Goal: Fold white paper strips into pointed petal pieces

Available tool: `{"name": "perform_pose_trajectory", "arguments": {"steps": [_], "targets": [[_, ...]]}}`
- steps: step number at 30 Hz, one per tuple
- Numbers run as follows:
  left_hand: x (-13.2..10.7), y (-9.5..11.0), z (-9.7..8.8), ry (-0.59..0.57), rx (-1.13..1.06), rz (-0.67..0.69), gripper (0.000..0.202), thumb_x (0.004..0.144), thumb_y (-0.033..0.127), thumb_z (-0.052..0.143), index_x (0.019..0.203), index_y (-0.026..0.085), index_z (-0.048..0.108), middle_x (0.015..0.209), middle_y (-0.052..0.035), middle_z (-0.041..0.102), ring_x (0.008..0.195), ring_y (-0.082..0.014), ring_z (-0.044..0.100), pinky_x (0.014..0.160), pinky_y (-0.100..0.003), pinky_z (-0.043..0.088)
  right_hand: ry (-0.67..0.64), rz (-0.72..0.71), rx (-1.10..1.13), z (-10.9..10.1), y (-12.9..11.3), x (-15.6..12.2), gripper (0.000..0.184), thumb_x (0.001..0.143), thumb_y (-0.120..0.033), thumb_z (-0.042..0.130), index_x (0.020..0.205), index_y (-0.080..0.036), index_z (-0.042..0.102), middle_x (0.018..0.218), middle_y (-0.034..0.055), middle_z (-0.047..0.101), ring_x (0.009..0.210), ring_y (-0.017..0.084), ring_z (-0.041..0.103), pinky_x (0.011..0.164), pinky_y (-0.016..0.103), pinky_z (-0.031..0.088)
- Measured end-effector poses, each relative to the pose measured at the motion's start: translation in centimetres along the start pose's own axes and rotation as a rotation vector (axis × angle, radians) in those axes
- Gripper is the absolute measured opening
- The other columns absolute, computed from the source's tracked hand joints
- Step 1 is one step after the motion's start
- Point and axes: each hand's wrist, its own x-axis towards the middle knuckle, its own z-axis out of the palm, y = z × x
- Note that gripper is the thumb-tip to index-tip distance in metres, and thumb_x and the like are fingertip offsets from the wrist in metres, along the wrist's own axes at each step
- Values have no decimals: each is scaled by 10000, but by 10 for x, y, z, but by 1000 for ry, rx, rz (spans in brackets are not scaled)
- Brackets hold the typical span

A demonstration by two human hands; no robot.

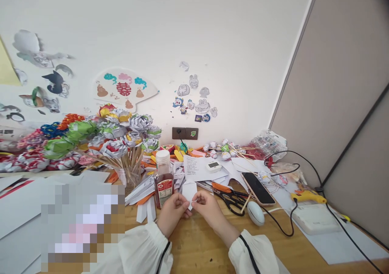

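A small piece of white paper (189,191) stands up between my hands above the wooden table (197,247). My left hand (175,209) pinches its lower left edge, and the fingers of my right hand (206,209) pinch the lower right. The fingertips of both hands nearly meet at the paper's pointed bottom end. Just left of my left hand stands a bottle of brown liquid (164,181) with a white cap. Black-handled scissors (232,199) lie to the right of my right hand, near a pale computer mouse (255,213).
Folded paper flowers (115,130) on sticks stand in a jar at the left. Folded paper strips (142,189) lie around the bottle. At right are a phone (258,188), a yellow glue gun (308,197), a white box (316,217) and black cables. A white timer (213,166) sits behind.
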Motion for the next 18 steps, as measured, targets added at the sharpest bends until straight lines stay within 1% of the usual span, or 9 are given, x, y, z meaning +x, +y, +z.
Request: {"name": "perform_pose_trajectory", "arguments": {"steps": [6, 14, 18], "targets": [[0, -1, 2, 27, -28, 4, 225, 611, 286, 591, 680, 200, 395, 431, 90, 553, 405, -110, 576, 408, -195, 440, 14, 10, 0, 2, 1, -1, 68, 599, -151, 549, 663, -154, 526, 602, -22, 509, 589, 118, 481, 564, 225, 378], [1, -1, 2, 40, -23, 17, 229, 613, 287, 590, 685, 198, 391, 400, 103, 504, 347, -98, 538, 358, -176, 398, 13, 23, -4, 5, 1, -2, 82, 600, -154, 550, 678, -153, 525, 565, -38, 476, 553, 106, 461, 534, 213, 366], [-1, 0, 2, 43, -25, 39, 234, 611, 286, 594, 694, 200, 394, 402, 111, 485, 342, -88, 515, 347, -167, 369, 13, 19, -8, 7, 2, -3, 98, 600, -148, 547, 694, -163, 521, 564, -43, 468, 549, 108, 473, 526, 215, 373]]}}
